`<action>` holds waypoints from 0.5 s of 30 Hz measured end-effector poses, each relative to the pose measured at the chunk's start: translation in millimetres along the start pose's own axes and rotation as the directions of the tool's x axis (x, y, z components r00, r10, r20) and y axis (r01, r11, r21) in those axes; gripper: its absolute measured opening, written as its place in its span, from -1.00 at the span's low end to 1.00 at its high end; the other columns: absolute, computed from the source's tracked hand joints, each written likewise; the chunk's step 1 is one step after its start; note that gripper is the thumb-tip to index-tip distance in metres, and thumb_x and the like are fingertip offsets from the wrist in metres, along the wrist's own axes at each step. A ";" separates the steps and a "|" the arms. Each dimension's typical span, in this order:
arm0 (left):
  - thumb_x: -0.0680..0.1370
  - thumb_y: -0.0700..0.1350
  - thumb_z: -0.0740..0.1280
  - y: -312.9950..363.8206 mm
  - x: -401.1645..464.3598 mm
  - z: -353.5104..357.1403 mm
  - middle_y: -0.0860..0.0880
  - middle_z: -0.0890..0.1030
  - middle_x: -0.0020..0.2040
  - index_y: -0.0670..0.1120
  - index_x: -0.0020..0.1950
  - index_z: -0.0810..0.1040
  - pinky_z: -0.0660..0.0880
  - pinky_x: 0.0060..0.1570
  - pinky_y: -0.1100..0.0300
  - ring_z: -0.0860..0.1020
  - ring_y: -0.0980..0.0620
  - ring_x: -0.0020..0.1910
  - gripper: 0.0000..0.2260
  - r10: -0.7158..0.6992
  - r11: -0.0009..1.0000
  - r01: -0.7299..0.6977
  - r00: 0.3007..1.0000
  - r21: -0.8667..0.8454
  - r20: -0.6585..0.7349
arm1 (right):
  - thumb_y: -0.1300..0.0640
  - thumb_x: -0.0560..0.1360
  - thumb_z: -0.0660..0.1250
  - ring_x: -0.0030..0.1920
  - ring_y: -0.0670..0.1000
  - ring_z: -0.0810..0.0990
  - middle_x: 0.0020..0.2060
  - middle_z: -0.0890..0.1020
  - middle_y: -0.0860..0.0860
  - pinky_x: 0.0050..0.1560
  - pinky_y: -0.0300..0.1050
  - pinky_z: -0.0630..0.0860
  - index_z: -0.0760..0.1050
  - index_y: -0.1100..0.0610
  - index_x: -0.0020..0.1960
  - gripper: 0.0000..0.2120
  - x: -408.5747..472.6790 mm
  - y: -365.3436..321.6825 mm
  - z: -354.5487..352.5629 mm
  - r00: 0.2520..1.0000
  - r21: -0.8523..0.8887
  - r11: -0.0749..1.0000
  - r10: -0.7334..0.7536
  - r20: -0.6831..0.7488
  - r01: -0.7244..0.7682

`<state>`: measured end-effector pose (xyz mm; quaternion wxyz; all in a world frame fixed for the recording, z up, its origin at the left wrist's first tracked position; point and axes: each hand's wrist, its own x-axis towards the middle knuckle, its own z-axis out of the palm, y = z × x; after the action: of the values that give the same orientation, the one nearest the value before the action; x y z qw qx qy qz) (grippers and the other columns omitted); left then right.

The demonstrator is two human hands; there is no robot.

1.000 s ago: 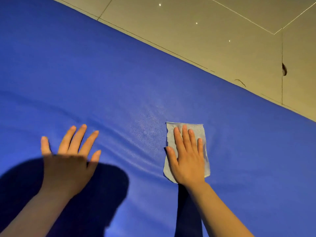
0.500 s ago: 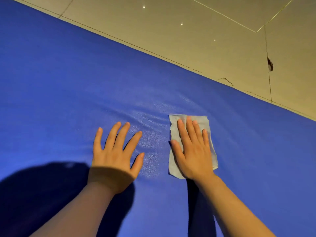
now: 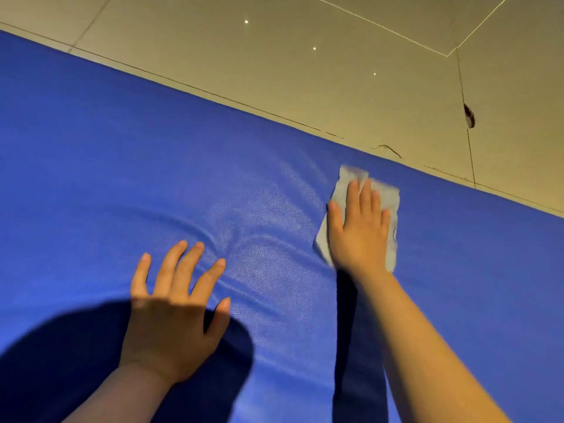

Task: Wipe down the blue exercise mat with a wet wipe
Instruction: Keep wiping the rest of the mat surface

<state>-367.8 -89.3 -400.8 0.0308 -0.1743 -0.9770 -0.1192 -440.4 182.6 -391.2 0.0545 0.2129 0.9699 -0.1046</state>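
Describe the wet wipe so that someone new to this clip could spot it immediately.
Start from the big blue mat lying on the beige tiled floor and follow its far edge toward the right. Just inside that edge, the right hand presses flat on a pale grey rectangle: the wet wipe. It is the only light patch on the blue.

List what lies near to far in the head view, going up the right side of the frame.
Right hand pressing flat on the wet wipe → far strip of blue mat → tiled floor.
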 end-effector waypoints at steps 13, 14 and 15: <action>0.46 0.11 0.17 0.5 -0.6 2.5 -0.23 0.54 0.29 -0.11 0.16 0.65 0.16 0.33 -0.31 0.38 -0.19 0.36 -0.54 -0.004 0.999 0.004 1.000 -0.040 0.009 | -0.16 0.66 -0.11 0.57 0.16 -0.17 0.58 -0.11 0.20 0.51 0.10 -0.21 -0.19 0.25 0.58 -0.32 62.7 -24.9 -7.6 0.932 0.028 0.932 0.362 -0.024 -0.361; 0.46 0.11 0.17 -0.6 -0.6 3.0 -0.23 0.54 0.29 -0.12 0.16 0.65 0.16 0.34 -0.32 0.38 -0.19 0.36 -0.54 0.000 0.999 0.000 1.000 -0.037 0.007 | -0.16 0.67 -0.12 0.57 0.18 -0.18 0.57 -0.13 0.21 0.51 0.11 -0.22 -0.21 0.26 0.58 -0.32 69.0 -48.0 -5.1 0.947 0.006 0.947 0.322 0.000 -0.322; 0.46 0.11 0.17 -1.3 -0.5 3.5 -0.24 0.54 0.30 -0.12 0.15 0.66 0.15 0.34 -0.31 0.38 -0.19 0.36 -0.54 0.002 1.000 -0.002 1.000 -0.032 0.005 | -0.18 0.66 -0.13 0.57 0.18 -0.19 0.57 -0.15 0.20 0.51 0.12 -0.23 -0.23 0.26 0.57 -0.31 71.1 -71.9 -0.3 0.970 -0.022 0.971 0.240 0.023 -0.240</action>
<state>-367.9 -89.8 -404.5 0.0258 -0.1759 -0.9749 -0.1342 -535.1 147.4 -388.7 0.0812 0.3266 0.9373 -0.0905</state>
